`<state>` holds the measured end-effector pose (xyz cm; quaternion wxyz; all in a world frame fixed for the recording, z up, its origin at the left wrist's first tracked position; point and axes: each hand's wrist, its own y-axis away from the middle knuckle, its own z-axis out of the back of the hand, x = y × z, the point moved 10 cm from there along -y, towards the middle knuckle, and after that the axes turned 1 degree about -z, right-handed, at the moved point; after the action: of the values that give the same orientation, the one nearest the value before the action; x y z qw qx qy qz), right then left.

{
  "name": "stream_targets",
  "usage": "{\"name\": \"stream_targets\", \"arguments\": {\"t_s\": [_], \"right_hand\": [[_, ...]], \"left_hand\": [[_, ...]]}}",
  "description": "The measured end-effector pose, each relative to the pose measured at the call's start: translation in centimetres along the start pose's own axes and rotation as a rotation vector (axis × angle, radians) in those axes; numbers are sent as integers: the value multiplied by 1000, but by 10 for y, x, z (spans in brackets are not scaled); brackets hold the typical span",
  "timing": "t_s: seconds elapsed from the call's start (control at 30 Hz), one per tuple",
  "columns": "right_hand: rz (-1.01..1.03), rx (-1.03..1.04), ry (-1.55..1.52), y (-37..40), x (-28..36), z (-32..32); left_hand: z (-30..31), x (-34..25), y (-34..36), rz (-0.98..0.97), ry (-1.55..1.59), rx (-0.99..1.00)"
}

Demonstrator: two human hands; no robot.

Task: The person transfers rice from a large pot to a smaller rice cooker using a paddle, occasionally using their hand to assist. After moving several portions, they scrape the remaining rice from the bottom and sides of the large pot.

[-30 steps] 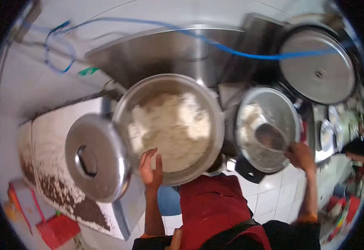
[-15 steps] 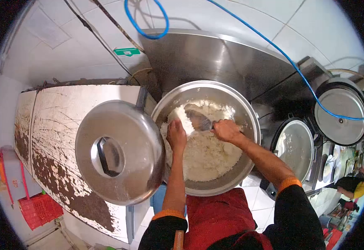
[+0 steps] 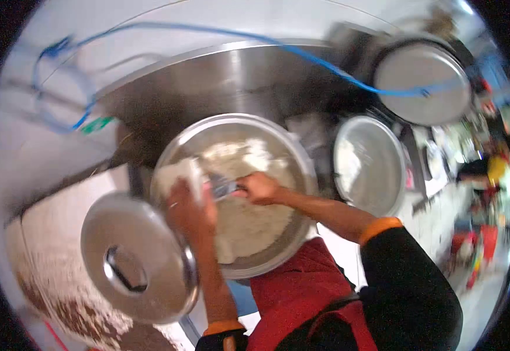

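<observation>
Cooked white rice lies in a large round metal pot in front of me. My right hand is closed round the handle of a greyish rice paddle, whose blade points left over the rice. Over the pot's left side, my left hand grips a pale white thing with a thin upright edge; motion blur leaves me unable to tell its kind. The paddle's blade is right beside that white thing, partly hidden by my left fingers.
A big metal lid leans left of the pot, by a worn white surface. On the right stand another open pot and a round pan-like vessel. A blue hose hangs across the back wall.
The camera view has swung, so pots and lid sit further left. My left hand and the white thing stay by the paddle, now nearer the pot's left side.
</observation>
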<state>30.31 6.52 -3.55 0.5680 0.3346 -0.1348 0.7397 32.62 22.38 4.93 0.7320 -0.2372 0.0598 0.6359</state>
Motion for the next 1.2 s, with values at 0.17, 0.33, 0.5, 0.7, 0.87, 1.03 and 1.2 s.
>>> {"name": "stream_targets", "arguments": {"t_s": [0.17, 0.33, 0.5, 0.7, 0.87, 1.03, 1.2], "right_hand": [[-35, -139, -187, 39, 23, 50], [-29, -196, -245, 119, 23, 116], [-46, -317, -159, 243, -25, 214], [-183, -243, 152, 366, -103, 291], [-375, 135, 506, 370, -188, 234], [-170, 140, 860, 334, -224, 144], [-378, 176, 919, 343, -172, 232]], "left_hand": [[58, -75, 2, -224, -255, -22], [102, -176, 23, -362, -222, -15], [106, -297, 67, -624, 146, 49], [59, -400, 124, -830, 509, 448], [31, -374, 133, -696, 624, 445], [30, -275, 121, -347, 541, 379], [51, -124, 157, 115, 437, 296]]}}
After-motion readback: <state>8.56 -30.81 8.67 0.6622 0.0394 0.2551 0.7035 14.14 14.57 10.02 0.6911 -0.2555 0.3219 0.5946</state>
